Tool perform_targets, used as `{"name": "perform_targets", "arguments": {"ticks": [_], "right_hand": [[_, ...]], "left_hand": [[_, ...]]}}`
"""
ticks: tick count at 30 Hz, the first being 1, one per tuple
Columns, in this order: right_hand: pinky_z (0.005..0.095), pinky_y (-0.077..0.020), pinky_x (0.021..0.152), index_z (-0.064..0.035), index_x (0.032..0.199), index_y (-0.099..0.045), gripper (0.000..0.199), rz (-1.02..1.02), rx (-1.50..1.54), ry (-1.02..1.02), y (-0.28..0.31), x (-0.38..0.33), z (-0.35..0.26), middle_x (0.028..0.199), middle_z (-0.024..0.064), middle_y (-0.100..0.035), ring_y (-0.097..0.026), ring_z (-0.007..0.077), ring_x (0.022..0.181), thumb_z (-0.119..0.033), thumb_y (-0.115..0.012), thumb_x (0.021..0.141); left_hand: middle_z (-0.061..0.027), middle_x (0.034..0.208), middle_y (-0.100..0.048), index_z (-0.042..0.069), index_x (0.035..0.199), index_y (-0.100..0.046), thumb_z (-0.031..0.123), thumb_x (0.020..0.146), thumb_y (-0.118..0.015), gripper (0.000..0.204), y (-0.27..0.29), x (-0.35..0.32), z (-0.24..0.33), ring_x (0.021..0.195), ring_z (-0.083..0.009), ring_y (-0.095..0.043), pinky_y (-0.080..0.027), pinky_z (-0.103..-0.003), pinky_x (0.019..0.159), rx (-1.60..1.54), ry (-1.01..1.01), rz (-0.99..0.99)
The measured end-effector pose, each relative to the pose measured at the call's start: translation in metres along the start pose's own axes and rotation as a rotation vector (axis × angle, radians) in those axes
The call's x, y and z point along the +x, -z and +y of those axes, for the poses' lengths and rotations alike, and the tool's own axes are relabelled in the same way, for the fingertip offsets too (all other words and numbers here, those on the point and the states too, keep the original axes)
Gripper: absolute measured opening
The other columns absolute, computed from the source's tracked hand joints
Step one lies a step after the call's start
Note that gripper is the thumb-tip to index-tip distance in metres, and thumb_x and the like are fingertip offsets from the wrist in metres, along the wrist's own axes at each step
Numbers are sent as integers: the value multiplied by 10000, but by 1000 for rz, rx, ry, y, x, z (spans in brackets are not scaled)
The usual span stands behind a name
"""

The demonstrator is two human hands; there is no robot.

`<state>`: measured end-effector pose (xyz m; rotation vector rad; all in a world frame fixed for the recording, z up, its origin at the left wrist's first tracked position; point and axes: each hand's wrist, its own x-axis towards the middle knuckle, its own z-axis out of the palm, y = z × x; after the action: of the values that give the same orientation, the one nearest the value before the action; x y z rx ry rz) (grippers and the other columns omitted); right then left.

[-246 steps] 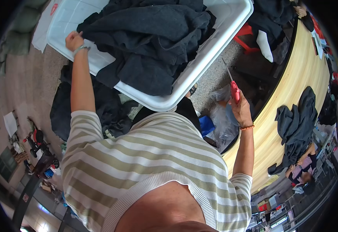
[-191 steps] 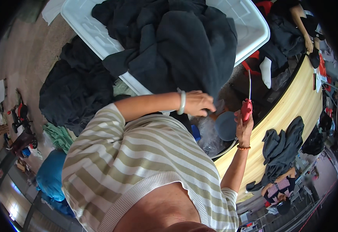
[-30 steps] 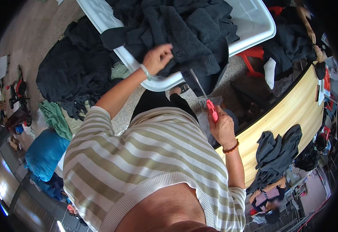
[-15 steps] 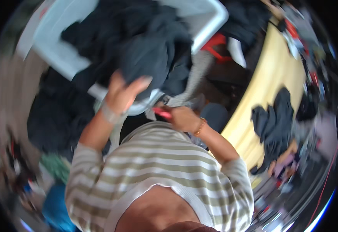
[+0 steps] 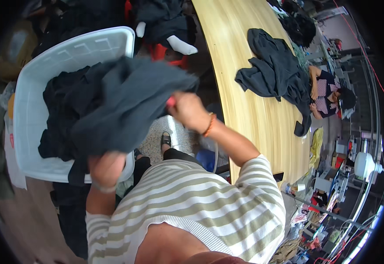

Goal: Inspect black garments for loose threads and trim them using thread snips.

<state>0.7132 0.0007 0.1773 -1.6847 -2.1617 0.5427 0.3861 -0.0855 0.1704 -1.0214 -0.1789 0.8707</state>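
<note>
A dark garment [image 5: 126, 101], blurred by motion, is stretched between my hands over the side of a white plastic tub [image 5: 29, 163]. My left hand [image 5: 106, 167] grips its lower edge, with the fingers curled and partly hidden by the cloth. At its right end is my right hand [image 5: 189, 110], closed around a small red object [image 5: 171, 102] whose kind I cannot make out. Whether the right hand also pinches the cloth is unclear. More dark clothes [image 5: 55, 136] lie in the tub below.
To the right stands a wood-topped table [image 5: 231, 119] with another dark garment [image 5: 280, 70] on it. A person [image 5: 326, 94] is at its far side. A red stool [image 5: 159, 52] under dark cloth stands beyond the tub. Dark cloth [image 5: 71, 211] hangs below the tub's near edge.
My view has turned to the right, showing more of the table and a person. The garment has been lifted and spread between my hands. My right hand has risen with the red object.
</note>
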Motion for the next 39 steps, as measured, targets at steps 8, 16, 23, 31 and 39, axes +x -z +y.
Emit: {"name": "perform_targets", "arguments": {"ticks": [8, 16, 23, 31, 39], "right_hand": [[422, -487, 621, 3, 806, -637, 183, 549, -837, 398, 201, 76, 221, 763, 224, -627, -637, 347, 700, -165, -575, 844], [284, -350, 345, -95, 757, -584, 191, 67, 241, -525, 251, 152, 357, 525, 45, -516, -490, 157, 395, -254, -538, 852], [290, -511, 489, -64, 1016, -555, 171, -439, 589, -718, -19, 35, 229, 778, 85, -654, -630, 185, 606, -208, -584, 928], [294, -515, 559, -36, 1110, -571, 251, -564, 268, -215, -103, 27, 74, 782, 73, -674, -650, 165, 657, -200, -593, 921], [393, -508, 824, -87, 1276, -540, 402, -366, 29, -159, -102, 37, 1, 1044, 217, -653, -633, 375, 984, -189, -611, 893]], "left_hand": [[-84, 1278, -543, 41, 1355, -428, 47, 907, -574, 471, 22, 201, -156, 1217, -172, -491, -397, -328, 1019, 1765, -125, -733], [-162, 1049, -651, 1, 1120, -602, 222, 829, -647, 368, 86, 176, -89, 994, -290, -621, -483, -373, 872, 2572, -325, -726], [-147, 1081, -604, 81, 1112, -618, 216, 703, -740, 447, 47, 53, 89, 1007, -331, -554, -434, -425, 892, 3025, -1290, 750], [-161, 1389, -420, 163, 1441, -319, 485, 730, -735, 884, 20, -56, 223, 1332, -378, -310, -268, -489, 1082, 2552, -1065, 1944], [-141, 1387, -444, 129, 1343, -475, 385, 823, -672, 612, -33, 32, 265, 1310, -339, -369, -326, -455, 1064, 2936, -1577, 1123]]}}
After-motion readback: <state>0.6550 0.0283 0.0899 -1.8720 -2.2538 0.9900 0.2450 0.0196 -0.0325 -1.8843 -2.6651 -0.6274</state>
